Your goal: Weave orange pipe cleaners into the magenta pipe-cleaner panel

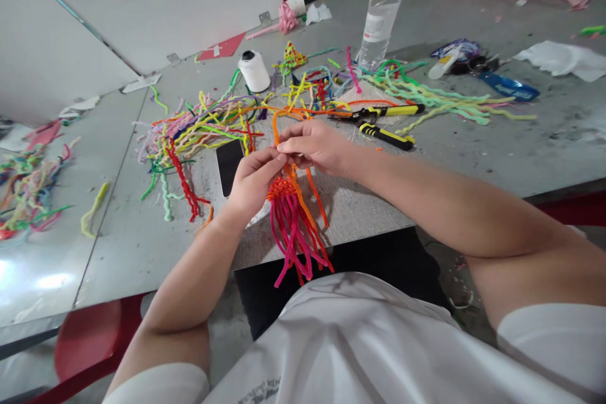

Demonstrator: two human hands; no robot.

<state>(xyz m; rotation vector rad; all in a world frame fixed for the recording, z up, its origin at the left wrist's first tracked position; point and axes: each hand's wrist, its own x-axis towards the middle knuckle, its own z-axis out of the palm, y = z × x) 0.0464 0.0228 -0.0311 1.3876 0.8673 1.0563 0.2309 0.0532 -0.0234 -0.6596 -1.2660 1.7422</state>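
Note:
My left hand (pixel 258 178) and my right hand (pixel 310 146) meet over the table's front part, fingertips pinched close together. Between them runs an orange pipe cleaner (pixel 276 129), its upper end bent over above my fingers. Just below hangs a woven orange and red piece (pixel 281 189) of pipe cleaners, with long magenta and red strands (pixel 288 227) dangling past the table edge. My left fingers are at the top of this piece; the exact grip is hidden behind the fingers. A phone (pixel 230 166) lies beside my left hand. Yellow-black pliers (pixel 379 118) rest beyond my right wrist.
Loose multicoloured pipe cleaners (pixel 199 123) lie heaped behind my hands, more green ones (pixel 440 91) to the right. A white thread spool (pixel 254 71) and a water bottle (pixel 384 12) stand at the back. A red stool (pixel 88 341) is at lower left.

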